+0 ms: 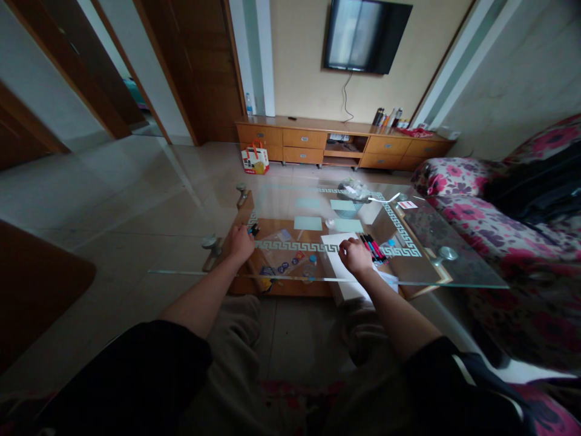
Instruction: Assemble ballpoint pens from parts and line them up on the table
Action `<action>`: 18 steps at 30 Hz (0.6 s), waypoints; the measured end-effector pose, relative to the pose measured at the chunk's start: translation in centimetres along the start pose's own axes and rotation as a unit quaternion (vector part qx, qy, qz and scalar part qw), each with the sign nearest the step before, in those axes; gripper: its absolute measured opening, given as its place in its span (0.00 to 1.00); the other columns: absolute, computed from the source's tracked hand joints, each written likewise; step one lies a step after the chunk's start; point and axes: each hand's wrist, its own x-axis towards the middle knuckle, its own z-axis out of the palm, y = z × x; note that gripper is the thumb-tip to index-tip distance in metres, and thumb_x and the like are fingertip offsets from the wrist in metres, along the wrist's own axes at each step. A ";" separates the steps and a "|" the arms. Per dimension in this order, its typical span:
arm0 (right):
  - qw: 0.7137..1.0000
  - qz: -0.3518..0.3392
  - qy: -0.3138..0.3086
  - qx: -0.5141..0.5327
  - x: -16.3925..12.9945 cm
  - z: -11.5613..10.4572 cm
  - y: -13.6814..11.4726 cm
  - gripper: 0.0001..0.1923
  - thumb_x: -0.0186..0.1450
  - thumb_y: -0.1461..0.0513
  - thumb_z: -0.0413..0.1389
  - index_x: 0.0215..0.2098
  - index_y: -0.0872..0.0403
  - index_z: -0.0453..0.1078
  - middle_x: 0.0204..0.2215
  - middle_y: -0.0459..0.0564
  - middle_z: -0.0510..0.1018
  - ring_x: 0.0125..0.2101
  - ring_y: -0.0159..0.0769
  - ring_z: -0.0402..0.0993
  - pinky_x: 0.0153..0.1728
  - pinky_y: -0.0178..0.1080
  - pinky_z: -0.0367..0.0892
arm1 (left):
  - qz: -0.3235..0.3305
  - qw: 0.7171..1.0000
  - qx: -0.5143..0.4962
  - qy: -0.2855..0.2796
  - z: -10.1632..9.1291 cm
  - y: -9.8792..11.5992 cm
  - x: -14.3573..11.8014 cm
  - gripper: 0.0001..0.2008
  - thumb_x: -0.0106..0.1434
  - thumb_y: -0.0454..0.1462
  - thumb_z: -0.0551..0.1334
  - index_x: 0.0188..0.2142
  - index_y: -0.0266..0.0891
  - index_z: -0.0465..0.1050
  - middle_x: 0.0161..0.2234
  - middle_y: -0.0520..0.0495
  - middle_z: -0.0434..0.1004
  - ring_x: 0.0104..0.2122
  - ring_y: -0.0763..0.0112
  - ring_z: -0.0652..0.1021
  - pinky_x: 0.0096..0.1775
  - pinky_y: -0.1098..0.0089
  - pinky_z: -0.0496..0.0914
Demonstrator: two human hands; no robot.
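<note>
My left hand (pixel 239 243) rests on the left part of the glass coffee table (pixel 436 233), fingers closed around a small dark object (pixel 253 229) with a blue bit; what it is cannot be made out. My right hand (pixel 355 255) lies curled on a white sheet of paper (pixel 333 248) near the table's front edge. Just right of that hand lies a bunch of red and black pens (pixel 373 247). Whether the right hand holds a pen is not visible.
Pale green notes (pixel 307 223) and a basket of wrapped items (pixel 351 192) sit farther back on the glass. A floral sofa (pixel 476 212) stands at the right, a wooden TV cabinet (pixel 340 142) behind, with a paper bag (pixel 255 159) before it.
</note>
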 end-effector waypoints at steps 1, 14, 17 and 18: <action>1.000 0.001 -0.001 0.002 0.0 0.1 0.0 0.13 0.70 0.59 0.49 0.40 0.53 0.75 0.41 0.56 0.76 0.45 0.44 0.70 0.39 0.39 0.64 | 0.003 1.000 -0.004 -0.001 -0.1 0.0 0.0 0.16 0.65 0.35 0.54 0.50 0.33 0.70 0.48 0.33 0.71 0.51 0.53 0.73 0.51 0.59 0.68; 0.999 -0.015 0.000 0.033 -0.2 -0.2 -1.2 0.14 0.71 0.59 0.47 0.45 0.53 0.74 0.44 0.56 0.75 0.48 0.44 0.69 0.43 0.39 0.64 | 0.043 0.997 0.007 0.068 -0.9 1.1 -1.0 0.16 0.67 0.33 0.53 0.53 0.42 0.69 0.51 0.39 0.70 0.53 0.54 0.71 0.49 0.58 0.67; 0.998 -0.033 0.011 0.050 -0.3 -0.2 -2.3 0.15 0.71 0.60 0.47 0.48 0.53 0.73 0.46 0.57 0.74 0.48 0.45 0.68 0.46 0.40 0.64 | 0.104 0.993 -0.014 0.058 -1.1 2.3 -1.7 0.16 0.67 0.32 0.52 0.52 0.42 0.69 0.51 0.40 0.69 0.51 0.58 0.72 0.50 0.62 0.67; 0.997 -0.041 0.015 0.055 -0.4 -0.2 -2.7 0.15 0.71 0.60 0.47 0.50 0.54 0.72 0.47 0.58 0.74 0.49 0.45 0.68 0.47 0.41 0.65 | 0.126 0.991 -0.021 0.049 -1.1 2.8 -1.9 0.16 0.67 0.31 0.52 0.52 0.42 0.69 0.51 0.41 0.69 0.50 0.59 0.73 0.50 0.63 0.67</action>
